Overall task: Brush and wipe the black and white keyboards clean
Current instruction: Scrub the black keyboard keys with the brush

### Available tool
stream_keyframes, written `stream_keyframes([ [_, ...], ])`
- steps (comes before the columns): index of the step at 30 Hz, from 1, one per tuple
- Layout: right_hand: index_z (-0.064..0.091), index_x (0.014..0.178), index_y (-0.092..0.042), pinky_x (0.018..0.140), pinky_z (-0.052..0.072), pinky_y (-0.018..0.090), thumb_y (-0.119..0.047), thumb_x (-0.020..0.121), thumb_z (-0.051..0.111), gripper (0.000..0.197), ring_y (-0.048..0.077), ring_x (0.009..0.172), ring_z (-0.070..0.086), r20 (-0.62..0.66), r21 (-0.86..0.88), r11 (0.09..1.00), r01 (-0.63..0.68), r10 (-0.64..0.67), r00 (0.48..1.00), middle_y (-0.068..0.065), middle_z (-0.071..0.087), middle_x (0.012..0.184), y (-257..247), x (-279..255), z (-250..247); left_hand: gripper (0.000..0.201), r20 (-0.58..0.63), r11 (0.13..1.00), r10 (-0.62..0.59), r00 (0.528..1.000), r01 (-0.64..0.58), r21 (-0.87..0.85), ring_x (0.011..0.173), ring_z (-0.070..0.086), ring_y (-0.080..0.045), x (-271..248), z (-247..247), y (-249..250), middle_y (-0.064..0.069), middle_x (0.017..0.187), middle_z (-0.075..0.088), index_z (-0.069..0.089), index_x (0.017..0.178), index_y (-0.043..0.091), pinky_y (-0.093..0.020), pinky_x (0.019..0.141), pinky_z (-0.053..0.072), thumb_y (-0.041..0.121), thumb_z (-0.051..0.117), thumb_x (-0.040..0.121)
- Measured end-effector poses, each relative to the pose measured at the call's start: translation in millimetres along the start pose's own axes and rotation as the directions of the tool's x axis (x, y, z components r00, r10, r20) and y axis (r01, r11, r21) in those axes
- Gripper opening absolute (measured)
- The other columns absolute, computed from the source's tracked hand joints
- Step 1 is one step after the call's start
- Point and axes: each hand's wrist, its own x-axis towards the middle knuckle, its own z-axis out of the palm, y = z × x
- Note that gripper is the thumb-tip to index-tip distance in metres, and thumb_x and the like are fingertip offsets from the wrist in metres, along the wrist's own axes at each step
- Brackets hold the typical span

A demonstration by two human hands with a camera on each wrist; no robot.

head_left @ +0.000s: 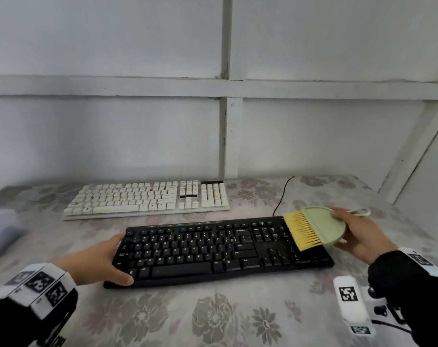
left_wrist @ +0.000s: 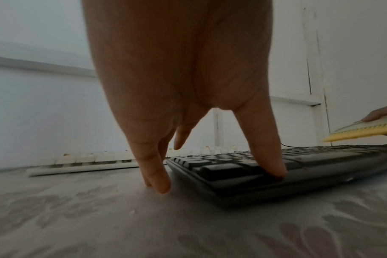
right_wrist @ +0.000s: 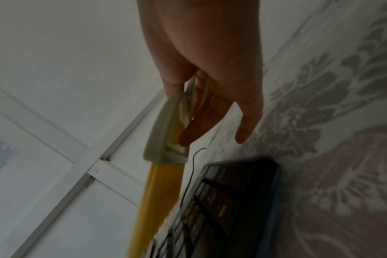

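The black keyboard (head_left: 212, 249) lies near me on the floral cloth, and the white keyboard (head_left: 147, 199) lies behind it to the left. My left hand (head_left: 100, 261) braces the black keyboard's left end. Its thumb (left_wrist: 270, 162) presses the front corner, and its straight fingers (left_wrist: 155, 174) touch the cloth beside the edge. My right hand (head_left: 360, 234) pinches a pale green brush (head_left: 318, 226) by its flat body. The yellow bristles (head_left: 300, 229) hang just over the keyboard's right end (right_wrist: 232, 200), pointing left. From the right wrist the brush (right_wrist: 166, 136) shows edge-on.
A black cable (head_left: 283, 194) runs from the black keyboard's back right towards the wall. A pale blurred object (head_left: 0, 231) sits at the table's left edge. White panelled walls close the back and right. The floral cloth (head_left: 212, 319) in front is bare.
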Motion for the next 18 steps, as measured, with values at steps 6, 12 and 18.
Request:
stream_keyframes([
  [6, 0.062, 0.098, -0.018, 0.040, 0.040, 0.026, -0.012, 0.091, 0.056, 0.011, 0.026, 0.070, 0.058, 0.084, 0.069, 0.996, -0.061, 0.055, 0.995, 0.009, 0.064, 0.088, 8.3, 7.5, 11.2, 0.100, -0.012, 0.988, -0.143, 0.990, 0.142, -0.057, 0.104, 0.056, -0.015, 12.1, 2.1, -12.1, 0.005, 0.111, 0.056, 0.035, 0.124, 0.018, -0.031, 0.097, 0.043, 0.032, 0.090, 0.041],
  [12, 0.061, 0.087, -0.024, 0.051, 0.050, 0.033, -0.013, 0.092, 0.054, 0.014, 0.026, 0.075, 0.058, 0.094, 0.095, 0.994, -0.052, 0.043, 0.995, 0.006, 0.062, 0.088, 6.9, 7.1, 15.2, 0.097, 0.033, 0.965, -0.155, 0.987, 0.158, -0.208, 0.099, 0.062, -0.021, 20.0, 2.3, -18.5, -0.007, 0.105, 0.063, 0.051, 0.109, 0.010, -0.033, 0.086, 0.051, 0.022, 0.089, 0.022],
  [18, 0.062, 0.088, -0.026, 0.054, 0.048, 0.035, -0.013, 0.091, 0.055, 0.014, 0.026, 0.080, 0.055, 0.085, 0.129, 0.991, -0.024, 0.014, 0.996, 0.006, 0.061, 0.095, 9.6, 9.2, 13.7, 0.104, 0.034, 0.926, -0.114, 0.993, 0.118, -0.358, 0.099, 0.060, -0.027, 16.2, 2.5, -26.0, -0.014, 0.115, 0.054, 0.035, 0.122, 0.014, -0.030, 0.072, 0.051, 0.003, 0.082, 0.030],
])
